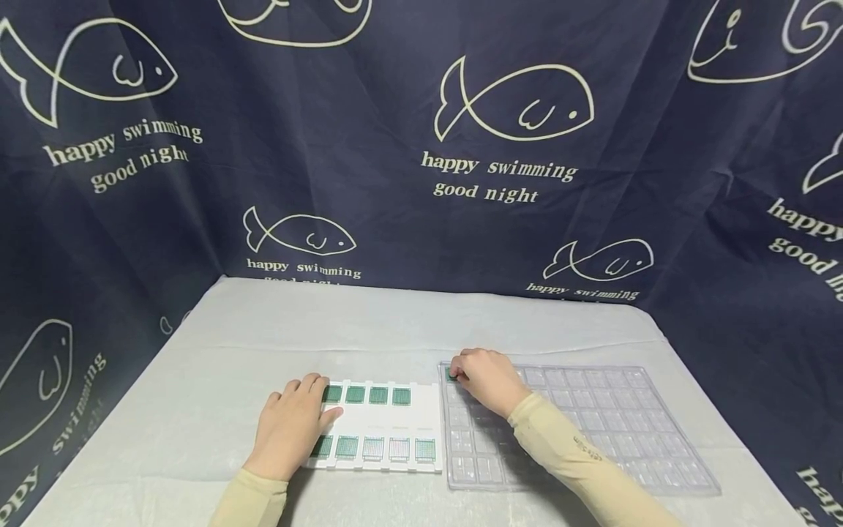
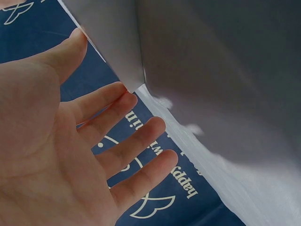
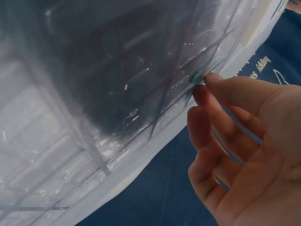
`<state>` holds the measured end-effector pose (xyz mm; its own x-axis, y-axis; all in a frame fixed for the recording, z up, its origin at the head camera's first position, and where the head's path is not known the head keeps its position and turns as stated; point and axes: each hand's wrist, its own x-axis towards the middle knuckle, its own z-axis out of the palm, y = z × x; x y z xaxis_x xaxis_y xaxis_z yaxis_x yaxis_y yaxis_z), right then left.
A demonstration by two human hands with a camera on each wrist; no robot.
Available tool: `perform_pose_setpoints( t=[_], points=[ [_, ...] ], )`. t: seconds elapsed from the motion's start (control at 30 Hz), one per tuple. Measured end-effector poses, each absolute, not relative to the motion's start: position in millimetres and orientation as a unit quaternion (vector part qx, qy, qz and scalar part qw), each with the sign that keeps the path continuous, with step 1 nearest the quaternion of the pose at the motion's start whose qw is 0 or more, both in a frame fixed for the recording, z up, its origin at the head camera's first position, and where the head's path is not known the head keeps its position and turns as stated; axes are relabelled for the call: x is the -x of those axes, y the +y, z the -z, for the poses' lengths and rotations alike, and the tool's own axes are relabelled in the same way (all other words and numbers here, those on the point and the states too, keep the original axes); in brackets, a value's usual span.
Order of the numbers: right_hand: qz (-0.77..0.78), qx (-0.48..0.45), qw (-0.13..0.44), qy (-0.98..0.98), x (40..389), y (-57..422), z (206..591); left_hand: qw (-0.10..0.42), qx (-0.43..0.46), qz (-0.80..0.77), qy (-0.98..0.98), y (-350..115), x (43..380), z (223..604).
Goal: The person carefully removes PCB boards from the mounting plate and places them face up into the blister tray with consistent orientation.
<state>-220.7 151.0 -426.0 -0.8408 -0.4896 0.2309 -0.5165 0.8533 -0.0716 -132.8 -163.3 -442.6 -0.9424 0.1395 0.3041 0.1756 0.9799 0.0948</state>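
My left hand (image 1: 293,421) rests on the left end of a white rack (image 1: 382,419), fingers nearly straight and thumb spread, covering that end. In the left wrist view, the thumb and index fingertip are at the rack's edge. Two rows of small green circuit boards stand in the rack, a back row (image 1: 378,395) and a front row (image 1: 347,447). At the far left corner of a clear plastic compartment tray (image 1: 615,421), my right hand (image 1: 487,377) pinches a small green circuit board (image 1: 451,374) between thumb and index finger. Those fingertips partly hide the board.
A white cloth covers the table (image 1: 217,373). The rack and tray sit side by side with a narrow gap between them. Dark blue curtains (image 1: 395,146) printed with white fish enclose the table at the back and sides. My right forearm crosses over the tray.
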Motion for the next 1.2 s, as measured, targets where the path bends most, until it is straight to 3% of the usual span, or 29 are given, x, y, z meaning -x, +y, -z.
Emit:
perform_pose_setpoints(
  t=[0.53,1.2],
  points=[
    [-0.059,-0.274,0.121,-0.952,221.4,149.6,426.1,0.158,0.081,0.054,-0.983,-164.1,133.4,445.1],
    [-0.044,-0.348,0.160,-0.923,201.8,105.1,410.5,0.163,0.088,0.052,-0.981,-163.0,135.1,444.1]
  ],
)
